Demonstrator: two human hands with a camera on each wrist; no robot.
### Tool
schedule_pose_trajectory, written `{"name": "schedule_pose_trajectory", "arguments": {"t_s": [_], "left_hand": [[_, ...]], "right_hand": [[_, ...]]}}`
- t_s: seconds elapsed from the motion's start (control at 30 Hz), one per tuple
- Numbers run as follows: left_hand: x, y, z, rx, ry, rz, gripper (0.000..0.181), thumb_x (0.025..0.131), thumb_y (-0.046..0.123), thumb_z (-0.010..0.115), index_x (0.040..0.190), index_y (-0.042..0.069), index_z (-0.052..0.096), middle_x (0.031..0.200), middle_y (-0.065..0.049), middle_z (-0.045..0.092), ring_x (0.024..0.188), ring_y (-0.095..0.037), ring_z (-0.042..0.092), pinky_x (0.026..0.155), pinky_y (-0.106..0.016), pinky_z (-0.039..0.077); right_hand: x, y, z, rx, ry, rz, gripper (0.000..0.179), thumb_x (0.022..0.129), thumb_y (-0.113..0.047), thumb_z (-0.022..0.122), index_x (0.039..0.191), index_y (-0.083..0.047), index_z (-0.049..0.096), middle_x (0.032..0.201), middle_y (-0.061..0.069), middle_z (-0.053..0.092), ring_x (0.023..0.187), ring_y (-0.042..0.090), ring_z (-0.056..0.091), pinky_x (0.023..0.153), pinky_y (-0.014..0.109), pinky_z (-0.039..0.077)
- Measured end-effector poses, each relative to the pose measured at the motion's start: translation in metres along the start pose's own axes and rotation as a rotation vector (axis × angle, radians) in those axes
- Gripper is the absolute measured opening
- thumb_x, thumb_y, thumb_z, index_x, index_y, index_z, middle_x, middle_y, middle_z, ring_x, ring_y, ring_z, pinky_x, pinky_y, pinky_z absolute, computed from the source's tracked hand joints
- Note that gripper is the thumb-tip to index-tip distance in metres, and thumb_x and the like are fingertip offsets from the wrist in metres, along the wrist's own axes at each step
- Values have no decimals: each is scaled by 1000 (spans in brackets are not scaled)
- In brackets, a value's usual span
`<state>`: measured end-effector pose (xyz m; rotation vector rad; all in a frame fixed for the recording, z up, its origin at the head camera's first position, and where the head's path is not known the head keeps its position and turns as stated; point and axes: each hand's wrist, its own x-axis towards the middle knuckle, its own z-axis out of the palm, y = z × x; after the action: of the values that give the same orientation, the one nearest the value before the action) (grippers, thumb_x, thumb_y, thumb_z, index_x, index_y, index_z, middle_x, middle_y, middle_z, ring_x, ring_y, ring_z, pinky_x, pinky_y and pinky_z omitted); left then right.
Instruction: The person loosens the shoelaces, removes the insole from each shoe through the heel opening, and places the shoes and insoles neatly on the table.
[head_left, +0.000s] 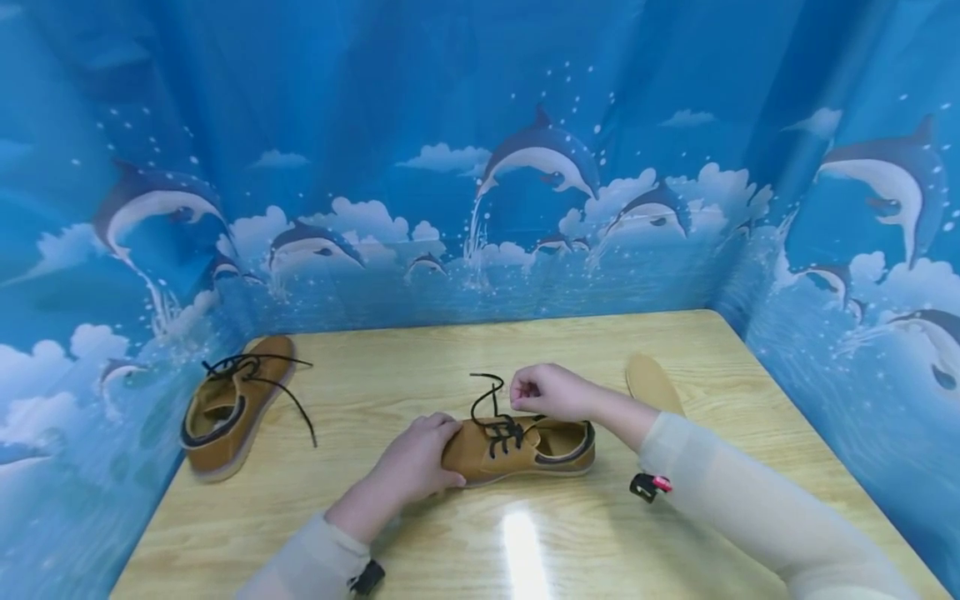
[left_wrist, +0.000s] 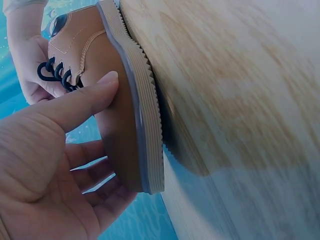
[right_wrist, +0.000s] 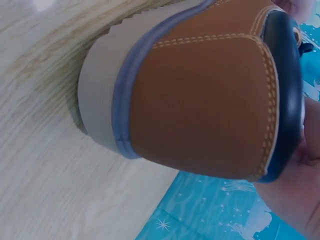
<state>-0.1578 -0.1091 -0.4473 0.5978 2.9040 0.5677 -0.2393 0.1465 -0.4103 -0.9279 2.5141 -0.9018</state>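
Note:
A brown lace-up shoe [head_left: 487,454] lies sole down on the table with its toe to the left. My left hand [head_left: 420,458] grips the toe; in the left wrist view the thumb [left_wrist: 107,85] presses the side while the fingers go round the far side. Above the shoe's opening is my right hand [head_left: 551,392], its fingers curled at a black shoelace [head_left: 536,419], which it seems to pinch; the grip itself is hidden. Another lace end [head_left: 487,392] stands up loosely from the eyelets. From the right wrist view, the heel [right_wrist: 205,105] fills the middle.
At the table's left edge sits a second brown shoe [head_left: 225,417], its black laces untied and trailing right. A tan insole [head_left: 652,383] lies behind the right forearm. A blue dolphin-print curtain [head_left: 420,108] surrounds the wooden table [head_left: 360,375] at the back and sides.

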Motion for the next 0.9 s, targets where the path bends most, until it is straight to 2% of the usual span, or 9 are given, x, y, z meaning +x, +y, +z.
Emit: {"name": "schedule_pose_trajectory", "arguments": {"t_s": [0.13, 0.47, 0.67, 0.9], "left_hand": [[2, 2, 1, -9, -7, -1, 79, 74, 34, 90, 138, 1, 57, 135, -10, 58, 124, -31, 53, 106, -47, 47], [1, 0, 0, 3, 0, -7, 80, 73, 34, 91, 138, 2, 57, 135, -10, 58, 125, -31, 53, 106, -47, 47], [1, -1, 1, -4, -8, -8, 80, 74, 33, 90, 139, 2, 56, 135, -10, 58, 124, -31, 53, 106, -48, 47], [1, -1, 1, -7, -7, -8, 80, 74, 33, 90, 140, 3, 56, 135, -9, 58, 124, -30, 53, 106, -47, 47]], "right_hand": [[-7, -1, -4, -2, -45, -22, 9, 98, -13, 65, 89, -13, 64, 81, -6, 61, 74, 10, 57, 65, 27, 53], [-14, -3, -9, -7, -76, -106, 7, 98, -14, 65, 91, -15, 65, 83, -6, 63, 74, 9, 58, 66, 27, 54], [-16, -3, -7, -47, -116, -112, 4, 97, -13, 66, 98, -15, 70, 92, -8, 66, 85, 5, 62, 78, 25, 57], [-16, -3, -4, -48, -162, -156, 16, 96, -8, 67, 110, -14, 73, 105, -7, 69, 93, 6, 64, 86, 23, 56]]}}
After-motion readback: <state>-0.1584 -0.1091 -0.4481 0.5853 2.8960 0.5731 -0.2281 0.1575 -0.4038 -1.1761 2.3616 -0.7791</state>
